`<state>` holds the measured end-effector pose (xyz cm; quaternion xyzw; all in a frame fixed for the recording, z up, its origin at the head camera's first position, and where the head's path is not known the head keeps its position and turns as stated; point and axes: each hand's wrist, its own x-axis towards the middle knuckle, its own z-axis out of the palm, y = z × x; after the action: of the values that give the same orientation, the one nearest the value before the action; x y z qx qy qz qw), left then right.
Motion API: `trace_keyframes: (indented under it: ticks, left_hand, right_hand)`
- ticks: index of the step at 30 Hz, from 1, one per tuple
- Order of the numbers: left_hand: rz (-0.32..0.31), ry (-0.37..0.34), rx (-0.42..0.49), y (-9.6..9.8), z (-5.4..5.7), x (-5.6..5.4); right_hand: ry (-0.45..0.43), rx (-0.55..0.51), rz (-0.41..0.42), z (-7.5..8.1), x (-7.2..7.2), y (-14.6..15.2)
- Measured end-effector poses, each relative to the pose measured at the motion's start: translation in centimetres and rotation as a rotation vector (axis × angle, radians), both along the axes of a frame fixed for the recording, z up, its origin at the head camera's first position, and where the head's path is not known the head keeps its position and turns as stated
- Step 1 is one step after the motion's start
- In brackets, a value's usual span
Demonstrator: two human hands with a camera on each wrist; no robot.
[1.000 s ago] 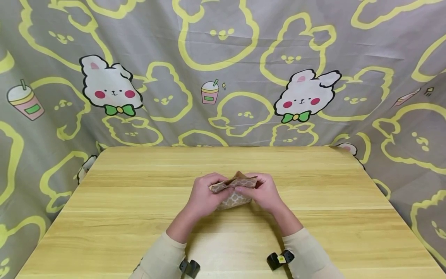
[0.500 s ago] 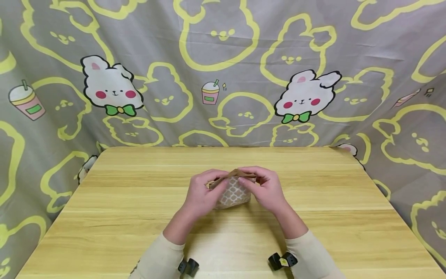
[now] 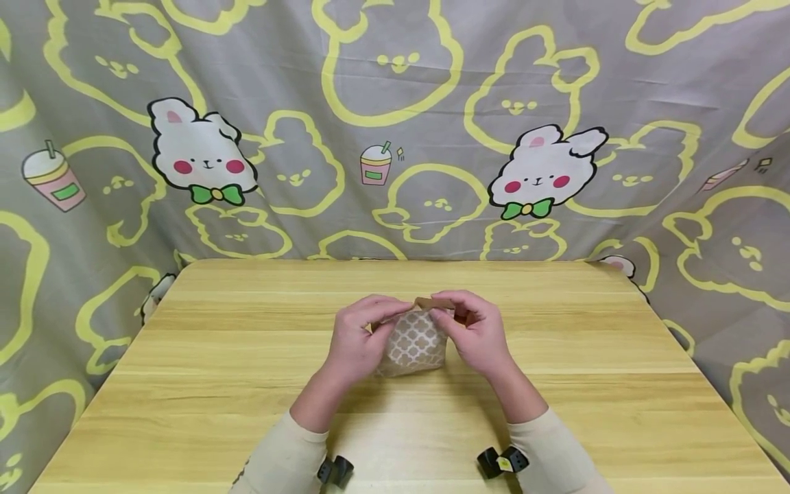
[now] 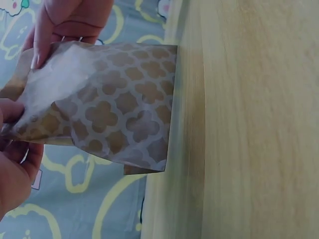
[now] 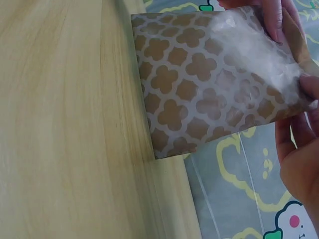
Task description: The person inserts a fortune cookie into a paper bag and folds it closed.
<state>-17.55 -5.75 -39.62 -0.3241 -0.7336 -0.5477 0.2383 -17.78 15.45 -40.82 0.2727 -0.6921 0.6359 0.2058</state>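
Observation:
A brown paper bag with a white lattice print stands on the table between both hands. My left hand pinches its top edge at the left, thumb in front and fingers behind. At the right of the same edge, my right hand pinches the paper likewise. A plain brown strip of the bag's top shows between the hands. Both wrist views show the patterned face of the paper bag, with a whitish glare near its top. The bag's inside is hidden.
The light wooden table reaches back to a grey curtain printed with yellow outlines and white rabbits. Small black devices are strapped at both sleeved wrists.
The bag's top, folded toward me earlier, is now raised, so more of its patterned front shows. Both hands have moved slightly up and apart, still pinching the edge.

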Motion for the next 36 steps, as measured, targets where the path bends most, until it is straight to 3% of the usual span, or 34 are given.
trace_keyframes:
  ticks: [8,14,25,36]
  left_hand:
    - [0.021,-0.035,0.015,0.15,-0.42,0.03]
    - [0.054,-0.071,0.054,0.16,-0.42,0.06]
    - [0.102,-0.003,-0.009,-0.26,-0.43,-0.12]
    - [0.113,0.064,-0.029,-0.19,-0.37,-0.37]
  right_hand:
    - [0.017,0.013,0.063,0.10,0.12,0.07]
    - [0.015,0.034,0.024,-0.02,0.05,0.13]
    - [-0.084,0.093,0.023,0.24,0.23,0.32]
    - [-0.157,0.057,0.070,0.27,-0.03,0.81]
